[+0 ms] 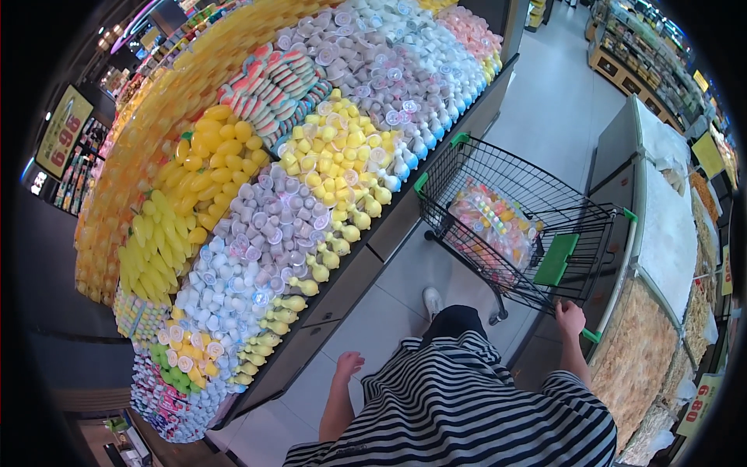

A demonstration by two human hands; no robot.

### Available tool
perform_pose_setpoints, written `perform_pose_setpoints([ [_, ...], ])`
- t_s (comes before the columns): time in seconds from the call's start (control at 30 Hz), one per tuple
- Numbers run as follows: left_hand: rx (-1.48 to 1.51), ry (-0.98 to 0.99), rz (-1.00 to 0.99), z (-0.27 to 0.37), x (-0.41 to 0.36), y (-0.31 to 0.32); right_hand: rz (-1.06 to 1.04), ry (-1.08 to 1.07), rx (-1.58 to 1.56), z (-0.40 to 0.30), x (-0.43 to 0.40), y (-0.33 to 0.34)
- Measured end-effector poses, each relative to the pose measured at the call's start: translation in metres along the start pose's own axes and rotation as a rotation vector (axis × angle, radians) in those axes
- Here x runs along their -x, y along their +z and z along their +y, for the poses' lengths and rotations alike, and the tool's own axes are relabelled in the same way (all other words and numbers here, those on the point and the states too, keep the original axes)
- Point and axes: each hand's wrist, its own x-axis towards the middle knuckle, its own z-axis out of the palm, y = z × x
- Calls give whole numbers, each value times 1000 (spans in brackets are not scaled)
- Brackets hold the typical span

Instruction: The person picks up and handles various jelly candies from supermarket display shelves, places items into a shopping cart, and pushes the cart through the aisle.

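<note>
A black wire shopping cart [519, 169] with green corner pieces stands ahead and to the right. My right hand [569, 318] is closed on the cart's wire rim near its rear corner. Inside the cart lies a clear plastic bag of colourful packaged sweets or jelly cups [493, 225]. My left hand [350, 365] hangs over the floor beside the striped shirt, holding nothing, its fingers loosely bent. Left of the cart rises a large sloped display, with yellow jelly cups [335, 152], purple-grey cups [274, 222] and yellow gourd-shaped containers [318, 268] along its lower edge.
The display's dark base [350, 280] runs diagonally beside me. Close on the right stand bins of dried goods [633, 344] with pale edges. Tiled floor [554, 76] stretches between the display and the bins. More shelves [636, 46] stand at the upper right.
</note>
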Motion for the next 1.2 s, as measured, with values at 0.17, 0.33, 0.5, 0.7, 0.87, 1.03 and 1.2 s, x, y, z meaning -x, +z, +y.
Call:
perform_pose_setpoints([
  [0.17, -143, 85, -49, 80, -12, 31, -43, 22, -64, 6, -34, 5],
  [0.33, -169, 119, -44, 113, -14, 49, -52, 45, -78, 3, -61, 1],
  [0.5, -117, 100, 18, 102, -4, 56, -64, 142, -29, -13, -90, -6],
  [0.7, -65, -33, 81, 57, 16, 58, -170, 256, 175, -22, -120, 7],
  [0.87, 54, -101, 129, -31, 27, 50, -231, 295, 201, -33, -139, 14],
  [1.03, 63, -250, 86, -24, 28, 79, -267, 246, 193, -43, -136, -5],
  [1.2, 101, -70, 101, 16, -2, 87, -531, 30, 246, 27, -214, 67],
])
